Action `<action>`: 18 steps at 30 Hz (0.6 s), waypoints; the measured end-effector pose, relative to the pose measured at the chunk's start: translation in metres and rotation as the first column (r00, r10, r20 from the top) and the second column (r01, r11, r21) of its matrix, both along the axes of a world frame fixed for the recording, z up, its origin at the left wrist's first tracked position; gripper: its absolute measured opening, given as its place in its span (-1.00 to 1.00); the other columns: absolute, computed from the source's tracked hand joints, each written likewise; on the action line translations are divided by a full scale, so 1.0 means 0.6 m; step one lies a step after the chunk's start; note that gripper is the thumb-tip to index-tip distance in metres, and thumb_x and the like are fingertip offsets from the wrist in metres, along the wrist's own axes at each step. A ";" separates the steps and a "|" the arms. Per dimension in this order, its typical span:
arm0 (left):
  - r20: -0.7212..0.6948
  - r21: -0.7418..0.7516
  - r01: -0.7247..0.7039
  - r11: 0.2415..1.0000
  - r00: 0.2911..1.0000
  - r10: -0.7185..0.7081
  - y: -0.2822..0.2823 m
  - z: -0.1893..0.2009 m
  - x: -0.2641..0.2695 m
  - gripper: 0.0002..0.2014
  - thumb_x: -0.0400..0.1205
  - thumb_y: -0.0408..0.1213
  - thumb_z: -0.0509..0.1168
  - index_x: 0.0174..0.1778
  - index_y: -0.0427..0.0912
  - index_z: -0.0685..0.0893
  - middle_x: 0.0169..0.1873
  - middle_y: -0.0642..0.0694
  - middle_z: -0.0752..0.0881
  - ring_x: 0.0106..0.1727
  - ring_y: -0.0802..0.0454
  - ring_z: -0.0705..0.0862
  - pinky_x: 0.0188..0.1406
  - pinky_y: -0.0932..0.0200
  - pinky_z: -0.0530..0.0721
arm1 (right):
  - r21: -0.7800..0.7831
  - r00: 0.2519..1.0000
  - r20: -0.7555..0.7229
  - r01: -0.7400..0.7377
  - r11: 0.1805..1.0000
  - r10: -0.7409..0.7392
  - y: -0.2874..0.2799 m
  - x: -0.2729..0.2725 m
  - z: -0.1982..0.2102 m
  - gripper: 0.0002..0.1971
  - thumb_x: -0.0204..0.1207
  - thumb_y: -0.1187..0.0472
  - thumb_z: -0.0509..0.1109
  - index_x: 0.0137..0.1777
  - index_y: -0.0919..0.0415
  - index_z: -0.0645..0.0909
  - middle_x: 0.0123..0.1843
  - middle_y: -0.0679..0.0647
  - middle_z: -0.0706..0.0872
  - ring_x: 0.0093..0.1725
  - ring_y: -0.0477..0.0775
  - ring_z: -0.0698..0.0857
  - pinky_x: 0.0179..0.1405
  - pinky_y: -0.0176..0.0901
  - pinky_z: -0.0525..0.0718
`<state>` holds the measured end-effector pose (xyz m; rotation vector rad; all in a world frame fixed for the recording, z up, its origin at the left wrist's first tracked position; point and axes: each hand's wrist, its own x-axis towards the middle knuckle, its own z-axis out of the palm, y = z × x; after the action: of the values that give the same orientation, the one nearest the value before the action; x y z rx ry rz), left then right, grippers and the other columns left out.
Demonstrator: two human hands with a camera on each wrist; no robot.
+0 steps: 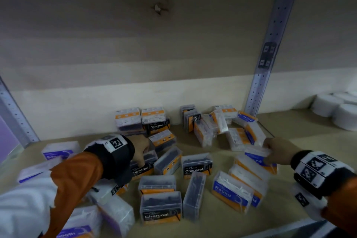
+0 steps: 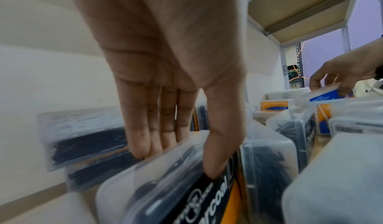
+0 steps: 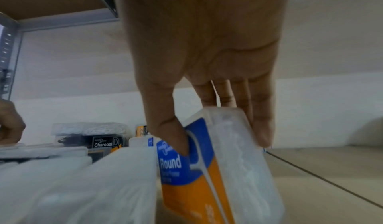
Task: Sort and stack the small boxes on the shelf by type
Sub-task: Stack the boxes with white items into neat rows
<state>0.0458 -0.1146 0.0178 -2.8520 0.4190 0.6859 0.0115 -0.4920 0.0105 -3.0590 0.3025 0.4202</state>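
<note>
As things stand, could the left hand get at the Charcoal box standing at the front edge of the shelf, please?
Probably not straight away: the left hand already grips another Charcoal box farther back. The front Charcoal box itself stands uncovered, nothing on top, below and right of that forearm, so it looks reachable once the hand is free.

The Charcoal box [image 2: 186, 186] under the left hand [image 2: 165, 80] is clear, glossy plastic with a smooth printed label; the Round box [image 3: 217, 170] in the right hand [image 3: 207, 55] looks frosted plastic, though blurred; the shelf board [image 3: 331, 170] beside it is matt wood; the upright post [image 1: 270, 48] beyond is dull perforated metal.
</note>
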 end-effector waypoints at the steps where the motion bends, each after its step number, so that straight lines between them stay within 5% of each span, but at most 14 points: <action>1: 0.000 0.002 -0.001 1.000 1.000 0.001 -0.002 -0.003 0.000 -0.61 0.51 -0.16 0.41 0.20 -0.27 0.58 -0.01 -0.12 0.58 -0.08 0.04 0.50 -0.32 0.24 0.44 | 0.004 1.000 -0.021 0.000 1.000 0.001 -0.002 -0.002 -0.003 -0.52 0.45 0.11 0.44 0.35 0.22 0.48 0.29 0.14 0.61 -0.02 -0.01 0.51 -0.22 -0.37 0.41; 9: -0.014 0.001 0.057 0.998 0.998 -0.057 0.000 -0.003 0.008 -0.64 0.50 -0.17 0.43 0.14 -0.26 0.62 -0.06 -0.12 0.57 -0.08 -0.01 0.55 -0.44 0.30 0.36 | -0.032 0.990 -0.135 -0.050 0.998 0.045 -0.021 -0.002 -0.014 -0.68 0.50 0.11 0.40 0.19 0.15 0.44 0.36 0.12 0.57 0.06 -0.03 0.51 -0.07 -0.37 0.44; 13: -0.033 -0.016 0.110 0.994 0.993 -0.111 0.008 -0.003 0.016 -0.53 0.54 -0.06 0.39 0.27 -0.27 0.58 -0.06 -0.02 0.53 -0.07 0.07 0.49 -0.48 0.42 0.29 | -0.054 0.984 -0.163 -0.079 0.995 0.069 -0.024 0.000 -0.006 -0.53 0.56 0.02 0.33 0.42 0.18 0.44 0.43 0.08 0.53 0.37 0.01 0.55 0.22 -0.36 0.49; 18: -0.039 -0.068 0.108 0.992 0.993 -0.110 0.010 0.001 0.044 -0.56 0.61 0.01 0.29 0.29 -0.23 0.63 0.22 -0.13 0.69 0.01 0.08 0.56 -0.22 0.37 0.48 | -0.071 0.985 -0.093 -0.151 0.986 0.144 0.000 0.027 0.025 -0.53 0.62 0.02 0.26 0.48 0.16 0.41 0.45 0.08 0.52 0.40 0.02 0.53 0.30 -0.33 0.46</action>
<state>0.0720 -0.1085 0.0182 -2.8544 0.6101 0.7264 0.0280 -0.4918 0.0255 -3.1563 0.0973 0.5637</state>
